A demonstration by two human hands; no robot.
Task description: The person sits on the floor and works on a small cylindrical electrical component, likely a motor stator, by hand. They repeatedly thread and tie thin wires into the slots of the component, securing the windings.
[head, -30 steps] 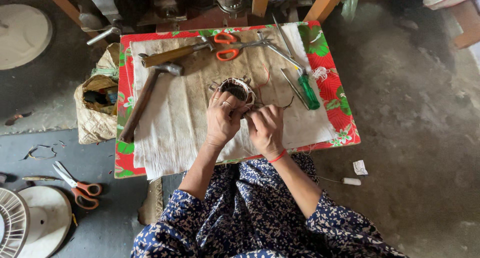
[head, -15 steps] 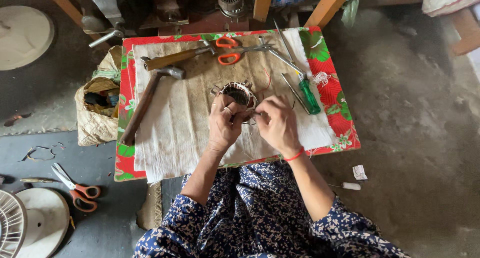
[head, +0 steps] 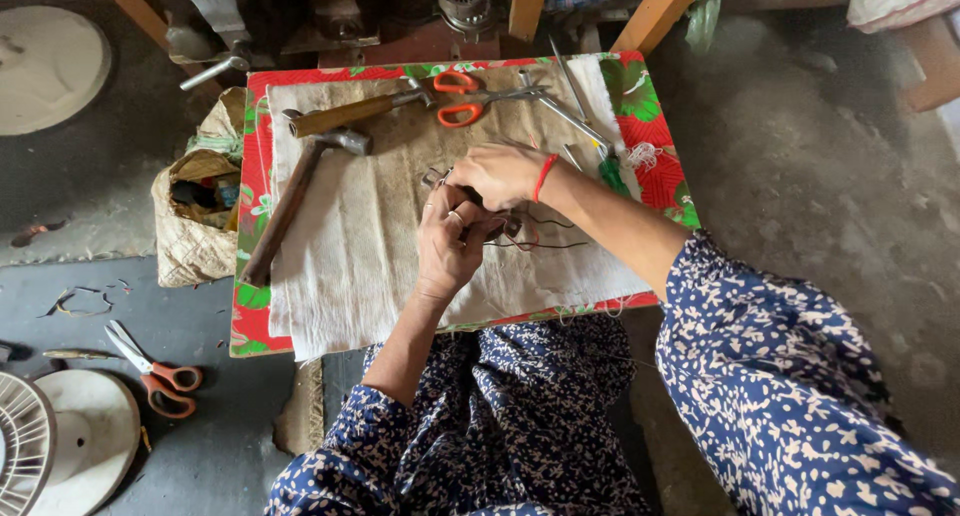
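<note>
Both hands meet mid-worktop (head: 640, 266), over the pale cloth (head: 360, 266). Left hand (head: 450, 241) fingers curled tight on a small dark wire coil (head: 505, 226), mostly hidden, can't tell its shape. Right hand (head: 500, 171) comes in from the right w/ a red wristband (head: 543, 176), fingers closed down on the same coil from above. Loose wire ends (head: 550, 238) run out to the right, long axis roughly left-right across the cloth, tips pointing right. Hammer (head: 290, 201) lies diagonal at left, head up toward the far edge. Orange scissors (head: 465, 98) at the far side, blades pointing right. Green-handled tool (head: 610, 171) just right of the hands. 2nd scissors (head: 155, 371) on the floor, left.
</note>
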